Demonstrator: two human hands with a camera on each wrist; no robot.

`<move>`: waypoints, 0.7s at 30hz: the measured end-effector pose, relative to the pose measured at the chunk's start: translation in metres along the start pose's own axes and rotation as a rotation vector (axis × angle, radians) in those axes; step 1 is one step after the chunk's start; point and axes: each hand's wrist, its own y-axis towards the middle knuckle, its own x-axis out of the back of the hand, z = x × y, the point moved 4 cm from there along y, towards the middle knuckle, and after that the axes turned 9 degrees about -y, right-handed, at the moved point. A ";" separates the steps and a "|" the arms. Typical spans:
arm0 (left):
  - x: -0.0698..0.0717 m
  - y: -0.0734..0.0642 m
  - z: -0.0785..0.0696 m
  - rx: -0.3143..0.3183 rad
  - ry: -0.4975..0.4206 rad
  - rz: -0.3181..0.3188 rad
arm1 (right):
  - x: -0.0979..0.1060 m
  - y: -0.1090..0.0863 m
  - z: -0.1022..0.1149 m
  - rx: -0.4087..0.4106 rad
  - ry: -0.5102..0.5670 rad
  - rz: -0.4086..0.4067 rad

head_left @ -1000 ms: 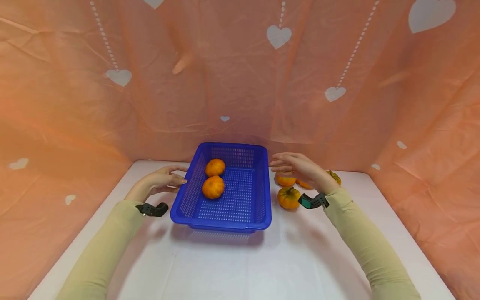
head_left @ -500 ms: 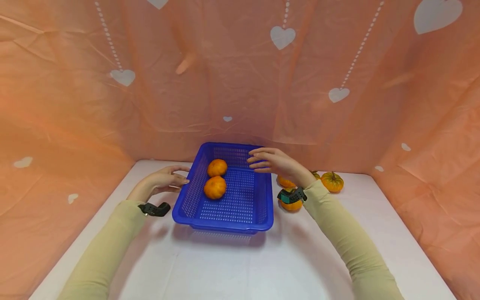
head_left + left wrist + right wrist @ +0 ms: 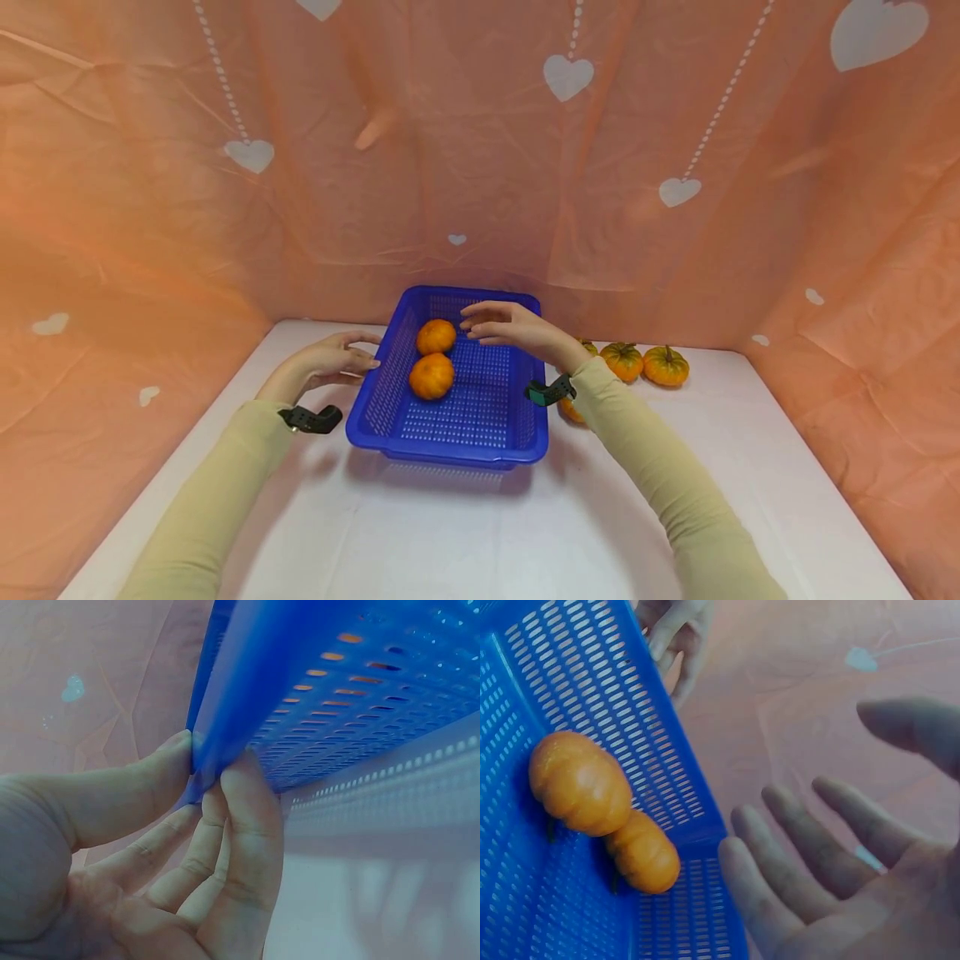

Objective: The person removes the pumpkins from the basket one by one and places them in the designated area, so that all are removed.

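A blue plastic basket (image 3: pixel 450 456) with perforated walls stands on the table. Inside, along its left side, two small orange pumpkins (image 3: pixel 437 337) (image 3: pixel 432 377) lie one behind the other. My left hand (image 3: pixel 326 364) holds the basket's left rim; in the left wrist view, thumb and fingertips pinch the blue rim (image 3: pixel 240 690) from both sides. Over the basket's right half hovers my right hand (image 3: pixel 525 331), nothing in it. Its fingers (image 3: pixel 855 817) are spread and relaxed in the right wrist view, apart from both pumpkins (image 3: pixel 581 784).
Right of the basket, green-and-orange pumpkins (image 3: pixel 621 362) (image 3: pixel 666 367) sit on the white table (image 3: pixel 720 450). Others are partly covered by my right wrist and sleeve, including an orange pumpkin (image 3: pixel 572 411). An orange curtain with white hearts (image 3: pixel 480 183) encloses the back and sides.
My right hand has moved left from above the pumpkins on the table to over the basket, uncovering pumpkins at the right. The left hand stays on the rim.
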 end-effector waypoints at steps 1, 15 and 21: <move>0.000 0.000 0.000 -0.001 0.001 0.000 | -0.001 0.003 -0.001 0.006 -0.035 0.001; 0.000 0.001 0.000 0.010 -0.005 -0.002 | -0.027 0.027 -0.009 0.162 -0.290 0.146; 0.001 0.000 0.001 0.012 -0.005 -0.008 | -0.038 0.033 -0.015 0.144 -0.360 0.177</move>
